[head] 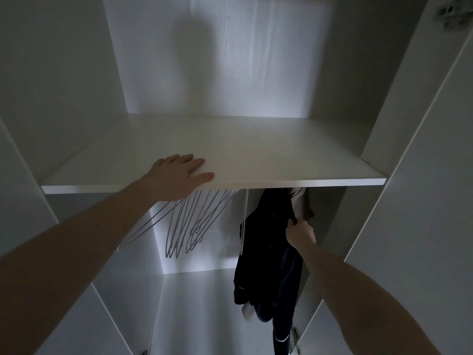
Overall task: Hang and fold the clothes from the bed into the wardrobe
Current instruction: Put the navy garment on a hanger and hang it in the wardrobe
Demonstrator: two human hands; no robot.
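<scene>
I am looking into a white wardrobe. My left hand (180, 172) rests flat on the front of the white shelf (281, 160), fingers straight. Below the shelf a dark navy garment (268, 257) with thin white piping hangs at the right side. My right hand (300, 233) grips its upper edge near the shoulder. Behind the garment a lighter piece of clothing (303, 203) shows partly. The rail and the hanger's hook are hidden by the shelf.
Several bare grey wire hangers (189, 226) hang under the shelf at the left of the garment. A white cord (245, 219) dangles beside the garment. The open wardrobe door (422, 175) stands at the right, with a hinge (453, 11) at the top.
</scene>
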